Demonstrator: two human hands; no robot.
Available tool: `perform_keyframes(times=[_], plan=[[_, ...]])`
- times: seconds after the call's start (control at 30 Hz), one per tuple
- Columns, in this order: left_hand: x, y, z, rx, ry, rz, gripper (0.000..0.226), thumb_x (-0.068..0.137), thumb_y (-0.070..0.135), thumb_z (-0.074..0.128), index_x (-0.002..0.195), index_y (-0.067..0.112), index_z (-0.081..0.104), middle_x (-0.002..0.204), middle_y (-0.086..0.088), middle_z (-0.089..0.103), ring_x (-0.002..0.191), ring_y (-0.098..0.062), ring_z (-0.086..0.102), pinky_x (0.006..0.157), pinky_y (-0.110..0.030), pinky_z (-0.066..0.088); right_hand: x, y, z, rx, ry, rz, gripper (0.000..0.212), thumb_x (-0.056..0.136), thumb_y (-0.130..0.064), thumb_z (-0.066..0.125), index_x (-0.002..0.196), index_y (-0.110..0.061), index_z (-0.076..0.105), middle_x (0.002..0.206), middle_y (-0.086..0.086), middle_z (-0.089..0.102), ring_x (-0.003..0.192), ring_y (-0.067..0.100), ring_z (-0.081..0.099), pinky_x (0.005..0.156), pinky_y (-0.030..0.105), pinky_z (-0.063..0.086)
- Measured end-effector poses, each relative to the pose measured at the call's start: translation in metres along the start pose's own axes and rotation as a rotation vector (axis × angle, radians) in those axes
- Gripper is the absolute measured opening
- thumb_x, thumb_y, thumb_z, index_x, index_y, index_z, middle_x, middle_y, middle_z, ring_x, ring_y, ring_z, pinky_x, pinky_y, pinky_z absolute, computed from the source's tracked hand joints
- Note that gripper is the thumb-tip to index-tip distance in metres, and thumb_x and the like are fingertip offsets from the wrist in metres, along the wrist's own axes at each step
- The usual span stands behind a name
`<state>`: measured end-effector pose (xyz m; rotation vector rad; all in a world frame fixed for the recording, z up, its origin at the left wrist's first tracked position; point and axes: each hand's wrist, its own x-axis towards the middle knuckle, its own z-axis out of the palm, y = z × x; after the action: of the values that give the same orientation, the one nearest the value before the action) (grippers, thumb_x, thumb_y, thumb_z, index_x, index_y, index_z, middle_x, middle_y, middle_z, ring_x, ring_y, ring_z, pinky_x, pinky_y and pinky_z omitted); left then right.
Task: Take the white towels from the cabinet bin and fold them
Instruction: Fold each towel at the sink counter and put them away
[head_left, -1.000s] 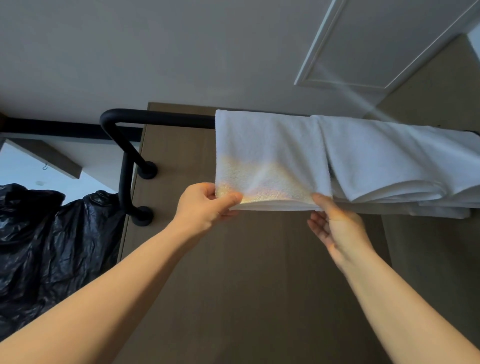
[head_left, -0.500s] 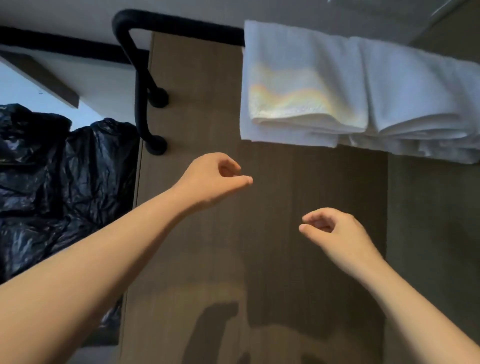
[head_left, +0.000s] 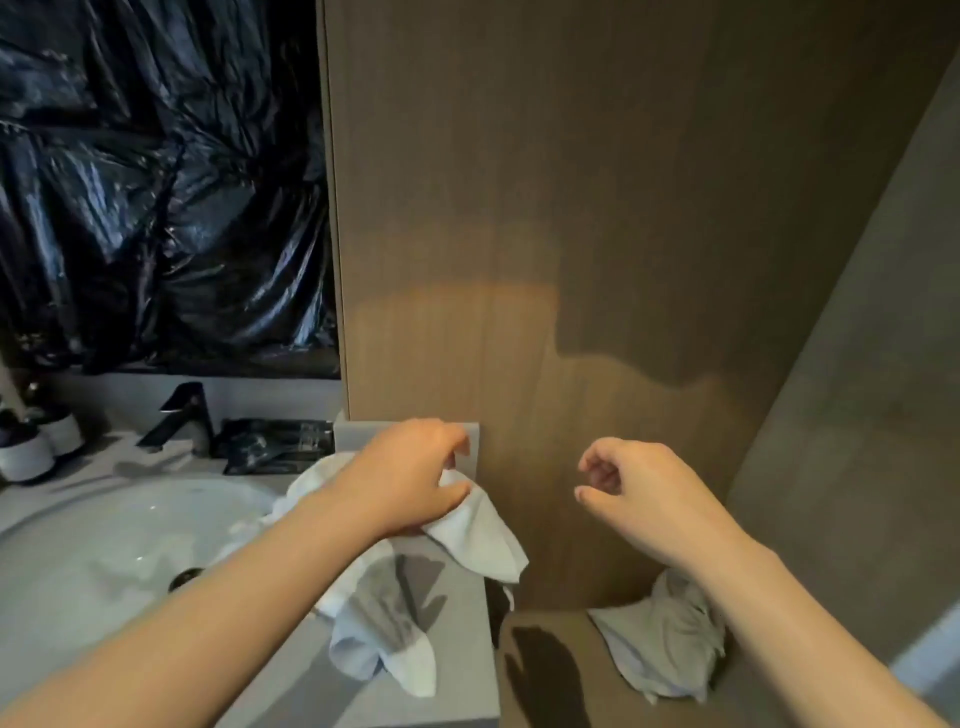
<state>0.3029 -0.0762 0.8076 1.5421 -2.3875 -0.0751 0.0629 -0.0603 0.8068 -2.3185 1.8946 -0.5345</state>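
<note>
Black plastic sheeting (head_left: 156, 182) hangs above the back edge of the counter (head_left: 462, 654) at the left; below it, along that back edge, stand 2 small white pots (head_left: 36, 447), a dark tap (head_left: 182, 421) and a black tray (head_left: 275, 447); the sink (head_left: 93, 545) fills the counter's left part.

1 white towel (head_left: 472, 540) lies loose and rumpled at the counter's right edge; part of it spills over the sink's rim and 1 corner hangs past the edge. The left hand (head_left: 410, 478) is on it, and seems to pinch a raised fold between the thumb and curled fingers.

A brown wood panel (head_left: 571, 208) rises behind the counter's right end; in front of it the right hand (head_left: 644, 499) hangs in the air with its fingers loosely curled, holding nothing and touching nothing.

Below that hand, just beside the counter's right edge, sits the bin (head_left: 545, 644); a second towel (head_left: 665, 639) lies crumpled inside it, towards its right side.

As a judgement: 1 towel is out of the bin but unfolded, at least 1 more waits inside, and no folded towel shows here; the folding of this towel looks about to begin, with both taking and folding left to do for the other.
</note>
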Motion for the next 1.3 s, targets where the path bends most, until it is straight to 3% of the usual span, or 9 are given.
perform_keyframes(times=[0.3,0.43,0.73,0.87,1.03,1.3], plan=[[-0.070,-0.032,0.095,-0.157,-0.214,-0.158,0.032,0.089,0.035,0.059,0.119,0.024,0.058,0.107,0.009,0.063,0.096,-0.011,0.059,0.082,-0.024,0.048,-0.043,-0.005,0.100,-0.006,-0.290,0.088,0.012,0.090,-0.035,0.064,0.096,-0.032,0.054,0.091,-0.010,0.060,0.083,0.007,0.058,0.067,0.021,0.046],[-0.076,-0.037,0.126,-0.203,-0.277,-0.214,0.031,0.090,0.035,0.057,0.119,0.024,0.059,0.107,0.008,0.063,0.097,-0.010,0.058,0.083,-0.022,0.046,-0.044,0.001,0.126,0.017,-0.344,0.117,0.010,0.090,-0.033,0.063,0.098,-0.028,0.059,0.091,-0.008,0.063,0.085,0.009,0.059,0.077,0.031,0.054],[-0.042,-0.035,0.170,-0.291,-0.279,-0.327,0.009,0.091,0.036,0.057,0.095,0.028,0.059,0.098,0.012,0.063,0.088,-0.004,0.056,0.080,-0.015,0.045,-0.008,0.042,0.167,0.248,-0.400,0.292,0.006,0.092,-0.031,0.060,0.088,-0.032,0.056,0.088,-0.011,0.058,0.083,0.008,0.058,0.082,0.024,0.054],[-0.016,-0.038,0.173,-0.323,-0.226,-0.380,0.018,0.088,0.038,0.063,0.105,0.032,0.063,0.097,0.020,0.062,0.088,0.001,0.058,0.081,-0.016,0.048,0.023,0.063,0.175,0.262,-0.370,0.260,0.009,0.091,-0.037,0.064,0.095,-0.032,0.058,0.089,-0.015,0.062,0.079,0.002,0.059,0.070,0.013,0.048],[0.009,-0.042,0.180,-0.336,-0.206,-0.429,0.017,0.088,0.040,0.063,0.104,0.037,0.061,0.095,0.022,0.061,0.087,0.003,0.058,0.081,-0.014,0.048,0.046,0.082,0.183,0.229,-0.374,0.243,0.012,0.085,-0.046,0.066,0.089,-0.039,0.057,0.079,-0.020,0.061,0.078,0.004,0.062,0.077,0.028,0.058],[0.037,-0.061,0.186,-0.366,-0.199,-0.384,0.018,0.086,0.038,0.064,0.104,0.034,0.063,0.093,0.021,0.063,0.087,0.005,0.059,0.080,-0.014,0.048,0.074,0.078,0.193,0.206,-0.402,0.231,0.014,0.087,-0.046,0.065,0.096,-0.035,0.061,0.080,-0.020,0.059,0.078,0.003,0.061,0.076,0.023,0.056]])
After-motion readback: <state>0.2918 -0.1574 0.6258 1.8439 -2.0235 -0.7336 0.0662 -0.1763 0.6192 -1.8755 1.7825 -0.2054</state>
